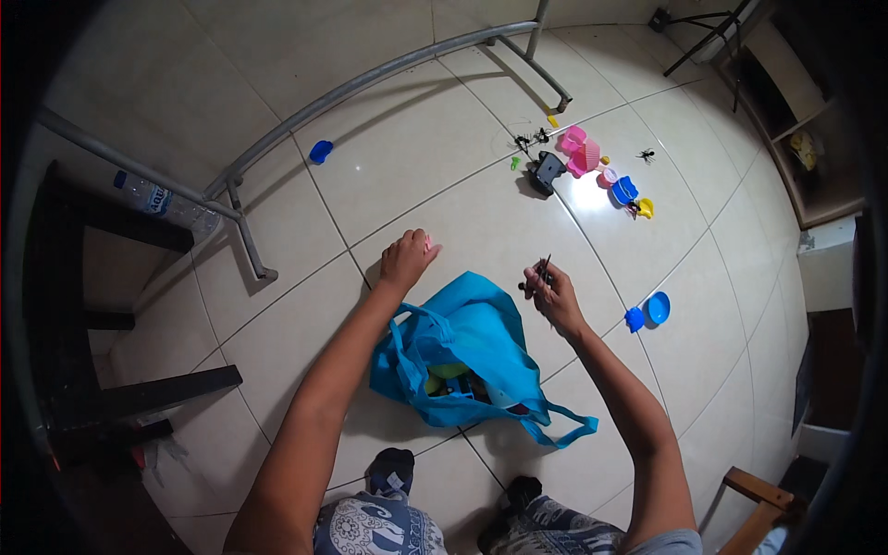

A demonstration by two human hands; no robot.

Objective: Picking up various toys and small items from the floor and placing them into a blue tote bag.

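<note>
A blue fabric tote bag (479, 319) lies on the tiled floor, its mouth towards me, with green, blue and white items inside. Beyond its left side, my left hand (409, 258) is closed around a small pink thing, mostly hidden by the fingers. My right hand (549, 291), to the right above the bag, pinches dark, thin-legged toy insects. Farther off lie a black plastic toy part (548, 172), pink molds (583, 156), a blue mold (624, 190), a yellow piece (646, 208) and black toy ants (646, 155).
A blue round dish (658, 308) and a small blue toy (634, 319) lie right of my right hand. Another blue mold (320, 152) is at the far left. A metal tube frame (388, 78) borders the floor; a plastic bottle (166, 201) and dark wooden furniture (166, 390) stand left.
</note>
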